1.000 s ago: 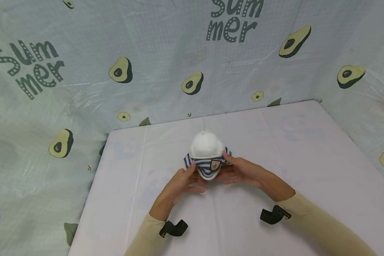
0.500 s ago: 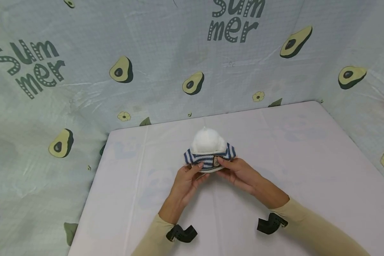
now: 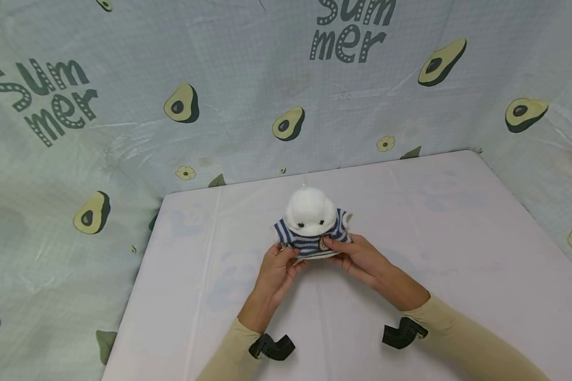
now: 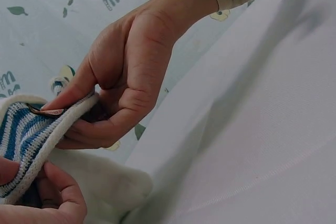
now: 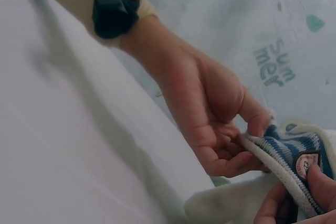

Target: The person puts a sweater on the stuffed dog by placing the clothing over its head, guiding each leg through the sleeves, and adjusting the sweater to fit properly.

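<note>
A white plush toy [image 3: 310,206] with two dark eyes sits in the middle of the head view, its head bowed toward me. It wears a blue-and-white striped knitted sweater [image 3: 297,244] with a small badge. My left hand [image 3: 273,269] pinches the white hem on one side. On the other side, my right hand [image 3: 364,259] pinches it near the badge, which its thumb partly covers. The left wrist view shows the hem [image 4: 58,136] stretched between both hands, with a white plush leg [image 4: 113,182] below it. Fingertips under the hem are partly hidden.
A pale table [image 3: 410,211] lies under the toy and both hands. Hanging sheets [image 3: 238,79] printed with avocados and lettering stand behind it and at both sides. Each beige sleeve carries a black wrist mount [image 3: 273,347].
Both hands have shifted their hold to the sweater's hem. The toy has tipped so that its eyes and both sleeves now show, and its striped front has spread wider.
</note>
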Available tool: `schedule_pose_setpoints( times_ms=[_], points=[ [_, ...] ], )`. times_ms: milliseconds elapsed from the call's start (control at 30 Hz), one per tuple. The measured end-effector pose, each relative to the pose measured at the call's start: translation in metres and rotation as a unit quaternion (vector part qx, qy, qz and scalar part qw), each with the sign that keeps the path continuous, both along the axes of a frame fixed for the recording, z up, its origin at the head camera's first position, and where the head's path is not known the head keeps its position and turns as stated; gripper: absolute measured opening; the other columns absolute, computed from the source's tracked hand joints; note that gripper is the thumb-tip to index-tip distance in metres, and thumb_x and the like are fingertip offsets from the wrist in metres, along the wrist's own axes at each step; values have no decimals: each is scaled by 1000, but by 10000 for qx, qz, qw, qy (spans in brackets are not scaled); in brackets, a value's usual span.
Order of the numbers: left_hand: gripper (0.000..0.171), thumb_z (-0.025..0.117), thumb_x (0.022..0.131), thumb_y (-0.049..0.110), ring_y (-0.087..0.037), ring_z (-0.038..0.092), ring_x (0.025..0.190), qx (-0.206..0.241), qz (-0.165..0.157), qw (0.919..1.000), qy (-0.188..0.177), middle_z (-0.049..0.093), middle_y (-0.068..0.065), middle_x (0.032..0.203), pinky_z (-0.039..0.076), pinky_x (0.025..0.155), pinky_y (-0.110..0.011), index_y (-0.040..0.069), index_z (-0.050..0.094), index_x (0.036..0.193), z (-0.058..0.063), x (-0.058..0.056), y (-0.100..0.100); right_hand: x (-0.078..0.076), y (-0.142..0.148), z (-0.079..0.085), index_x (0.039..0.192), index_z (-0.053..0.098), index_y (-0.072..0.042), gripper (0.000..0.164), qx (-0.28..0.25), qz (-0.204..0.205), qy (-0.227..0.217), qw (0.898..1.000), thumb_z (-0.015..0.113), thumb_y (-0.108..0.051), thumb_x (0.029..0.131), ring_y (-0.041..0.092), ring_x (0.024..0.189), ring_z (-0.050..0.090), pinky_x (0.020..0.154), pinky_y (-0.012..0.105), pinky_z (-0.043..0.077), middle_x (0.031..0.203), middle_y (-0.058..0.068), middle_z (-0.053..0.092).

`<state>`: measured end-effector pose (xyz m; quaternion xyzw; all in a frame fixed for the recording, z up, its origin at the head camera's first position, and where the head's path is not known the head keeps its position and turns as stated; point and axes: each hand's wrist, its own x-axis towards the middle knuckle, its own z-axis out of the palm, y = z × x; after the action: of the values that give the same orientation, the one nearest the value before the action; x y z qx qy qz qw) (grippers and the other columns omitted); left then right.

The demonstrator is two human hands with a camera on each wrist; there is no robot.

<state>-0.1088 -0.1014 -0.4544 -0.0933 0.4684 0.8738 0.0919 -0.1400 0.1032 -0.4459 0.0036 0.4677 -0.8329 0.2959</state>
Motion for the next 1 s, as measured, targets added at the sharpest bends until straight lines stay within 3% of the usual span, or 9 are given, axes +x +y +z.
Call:
schedule_pose_setpoints(
  times_ms=[200, 400, 533, 600, 667, 733, 867, 1000],
  points=[
    [26, 44, 88, -9, -11, 59, 79, -23, 88, 9999, -71, 59, 0, 98, 51, 70, -29, 4, 51, 109, -2, -2, 2, 0, 1, -4, 156, 27, 5, 61, 57, 39, 106, 9999, 56, -2, 103, 13, 116, 64, 98, 28, 52, 135, 7, 56],
    [18, 46, 88, -7, -12, 58, 80, -52, -49, 9998, -171, 57, 0, 96, 51, 72, -31, 5, 51, 101, -5, -2, 0, -3, 3, -7, 152, 32, 5, 56, 89, 143, 203, 9997, 56, -1, 102, 13, 112, 64, 95, 27, 54, 133, 7, 57],
    [21, 47, 90, -5, -15, 60, 86, 3, -74, 9995, -293, 61, -2, 100, 53, 81, -34, 5, 55, 106, -7, -3, -6, -8, 10, -7, 134, 47, 2, 35, -390, -97, -97, 9991, 41, 4, 100, 16, 103, 64, 89, 29, 55, 120, 7, 61],
    [20, 44, 90, -5, -17, 60, 90, 134, -65, 9995, -288, 61, -2, 102, 53, 86, -37, 7, 54, 102, -7, -2, -10, -11, 14, -6, 117, 52, -2, 26, -675, -274, -243, 9970, 36, 2, 97, 17, 98, 62, 88, 31, 55, 111, 6, 61],
    [19, 41, 91, -4, -18, 58, 91, 342, -74, 9992, -207, 60, -2, 100, 52, 88, -38, 10, 52, 97, -8, -3, -14, -14, 18, -4, 103, 54, -6, 23, -862, -401, -328, 9949, 32, -2, 96, 16, 95, 61, 89, 33, 54, 108, 5, 62],
    [18, 36, 91, -2, -17, 54, 90, 594, -117, 9982, -56, 56, 0, 95, 49, 88, -39, 12, 47, 90, -7, -4, -17, -18, 21, -3, 99, 56, -9, 26, -935, -459, -362, 9939, 30, -8, 98, 16, 97, 62, 91, 34, 53, 109, 3, 65],
    [21, 31, 93, 5, -16, 50, 84, 1001, -171, 9947, 171, 53, 1, 89, 47, 83, -38, 15, 48, 90, -6, -7, -21, -24, 23, 0, 108, 62, -12, 33, -751, -302, -414, 9959, 32, -25, 107, 15, 96, 62, 87, 32, 52, 109, 0, 67],
    [19, 38, 105, 12, -15, 55, 84, 715, -97, 9973, 147, 59, 0, 93, 50, 82, -36, 13, 56, 101, -6, -11, -20, -30, 21, 1, 116, 64, -14, 26, -229, -17, -112, 9997, 43, -27, 110, 12, 98, 60, 85, 29, 51, 111, -2, 63]
  ],
)
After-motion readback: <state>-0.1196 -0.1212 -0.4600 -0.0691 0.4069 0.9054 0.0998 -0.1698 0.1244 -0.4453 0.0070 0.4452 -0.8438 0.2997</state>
